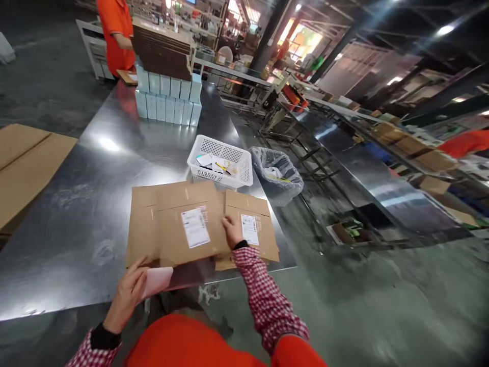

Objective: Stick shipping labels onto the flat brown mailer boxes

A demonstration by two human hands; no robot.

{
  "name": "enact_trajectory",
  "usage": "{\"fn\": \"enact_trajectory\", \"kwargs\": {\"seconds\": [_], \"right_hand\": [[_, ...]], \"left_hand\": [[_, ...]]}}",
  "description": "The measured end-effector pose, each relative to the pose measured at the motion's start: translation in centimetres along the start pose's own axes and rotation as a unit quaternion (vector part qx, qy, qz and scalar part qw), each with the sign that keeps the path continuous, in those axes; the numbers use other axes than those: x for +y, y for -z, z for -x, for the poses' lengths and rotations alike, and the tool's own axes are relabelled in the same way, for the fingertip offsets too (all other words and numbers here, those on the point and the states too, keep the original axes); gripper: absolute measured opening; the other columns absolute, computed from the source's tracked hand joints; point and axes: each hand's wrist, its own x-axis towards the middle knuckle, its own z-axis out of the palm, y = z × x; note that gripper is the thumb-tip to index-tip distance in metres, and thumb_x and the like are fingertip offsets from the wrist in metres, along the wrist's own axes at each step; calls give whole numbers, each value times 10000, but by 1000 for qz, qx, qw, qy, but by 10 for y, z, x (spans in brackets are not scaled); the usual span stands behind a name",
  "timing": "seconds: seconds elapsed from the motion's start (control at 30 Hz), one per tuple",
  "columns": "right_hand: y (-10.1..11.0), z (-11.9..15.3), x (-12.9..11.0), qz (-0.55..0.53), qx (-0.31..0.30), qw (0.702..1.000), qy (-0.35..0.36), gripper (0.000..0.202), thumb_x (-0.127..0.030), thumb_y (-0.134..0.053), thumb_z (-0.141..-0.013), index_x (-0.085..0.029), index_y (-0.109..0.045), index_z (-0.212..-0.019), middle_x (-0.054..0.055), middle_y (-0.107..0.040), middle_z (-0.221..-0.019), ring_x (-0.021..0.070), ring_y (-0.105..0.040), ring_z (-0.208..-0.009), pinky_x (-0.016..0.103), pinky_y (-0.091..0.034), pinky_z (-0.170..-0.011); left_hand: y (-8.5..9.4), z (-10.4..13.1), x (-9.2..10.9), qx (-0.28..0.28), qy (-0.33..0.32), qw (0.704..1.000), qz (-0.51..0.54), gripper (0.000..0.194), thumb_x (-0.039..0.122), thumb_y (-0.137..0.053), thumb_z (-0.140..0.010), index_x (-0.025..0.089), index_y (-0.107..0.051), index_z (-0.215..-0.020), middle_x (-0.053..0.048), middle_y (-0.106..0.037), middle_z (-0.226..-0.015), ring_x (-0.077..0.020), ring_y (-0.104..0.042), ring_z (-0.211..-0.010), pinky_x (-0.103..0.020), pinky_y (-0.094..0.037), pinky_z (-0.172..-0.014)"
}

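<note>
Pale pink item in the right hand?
No, the left hand holds the pale pink item, while the right hand is at the right edge of a labelled cardboard piece.

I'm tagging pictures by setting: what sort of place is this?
Probably a packing area in a factory or warehouse: flat cardboard pieces with printed labels lie on a metal table, near stacked light-blue boxes.

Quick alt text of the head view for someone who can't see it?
The right hand grips the edge of a labelled cardboard sheet at a metal table, while the left hand holds a pale slip; beyond are a white basket and pale-blue boxes.
</note>
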Motion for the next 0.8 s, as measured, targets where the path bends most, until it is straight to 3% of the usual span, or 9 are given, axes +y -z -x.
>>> {"fn": "enact_trajectory", "kwargs": {"seconds": [0.13, 0.23, 0.3, 0.37, 0.43, 0.5, 0.57, 0.67, 0.8], "right_hand": [[116, -23, 10, 6, 31, 999, -20, 375, -492, -586, -661, -168, -640, -842, 108, -673, -925, 257, -609, -914, 406, -477, -842], [139, -23, 2, 36, 30, 999, -9, 521, -514, -683, -575, -140, -639, -935, 193, -608, -1136, 335, -515, -1125, 492, -379, -973], [105, 1, -9, 33, -14, 999, 29, 685, -523, -746, -518, -145, -618, -1074, 186, -530, -1281, 328, -429, -1241, 469, -336, -1032], [45, 45, -22, -1, -143, 986, 81, 792, -529, -803, -448, -211, -610, -1148, 102, -566, -1269, 267, -490, -1201, 380, -391, -1011], [-20, 96, -33, -84, -445, 877, 164, 910, -490, -839, -455, -211, -536, -1267, 93, -569, -1269, 250, -513, -1179, 368, -398, -1006], [-69, 140, -40, -130, -571, 793, 170, 622, -519, -772, -593, -183, -646, -1101, 63, -665, -1067, 222, -599, -1018, 350, -451, -922], [-92, 166, -42, -158, -574, 792, 135, 420, -530, -684, -709, -159, -699, -905, 36, -691, -878, 193, -631, -860, 330, -477, -840], [-91, 173, -45, -184, -512, 833, 100, 358, -495, -652, -764, -165, -704, -890, 35, -694, -883, 184, -628, -853, 319, -475, -828], [-79, 164, -52, -153, -480, 855, 124, 344, -487, -669, -753, -169, -703, -879, 39, -675, -874, 176, -605, -832, 304, -481, -787]], "left_hand": [[24, 5, 35, 40, -85, 995, -14, 294, 387, -452, -907, 222, -693, -932, -46, -732, -994, -207, -663, -978, -400, -477, -974], [39, 7, 66, 49, -94, 994, -7, 250, 324, -471, -909, 199, -686, -931, -43, -732, -917, -172, -673, -887, -275, -529, -824], [46, 6, 86, 39, -90, 995, 5, 242, 282, -462, -913, 179, -680, -920, -52, -722, -900, -156, -672, -847, -229, -525, -751], [52, 3, 99, 40, -87, 995, 9, 248, 256, -444, -918, 169, -677, -911, -57, -715, -898, -149, -668, -836, -213, -514, -737], [59, 0, 103, 62, -77, 995, 1, 263, 261, -435, -921, 167, -678, -889, -58, -710, -890, -149, -663, -825, -209, -508, -718], [68, -2, 97, 90, -49, 995, -16, 290, 291, -421, -927, 168, -680, -888, -63, -706, -905, -156, -659, -818, -220, -510, -706], [79, -3, 83, 118, -2, 992, -51, 321, 347, -412, -927, 165, -673, -970, -86, -693, -1004, -191, -654, -899, -272, -518, -776], [88, 1, 65, 176, 42, 976, -121, 479, 447, -422, -904, 134, -533, -1249, -171, -522, -1326, -304, -498, -1223, -437, -437, -983], [70, 13, 68, 39, -37, 996, -77, 527, 466, -557, -836, 243, -461, -1304, -93, -514, -1360, -280, -443, -1290, -479, -316, -1100]]}}
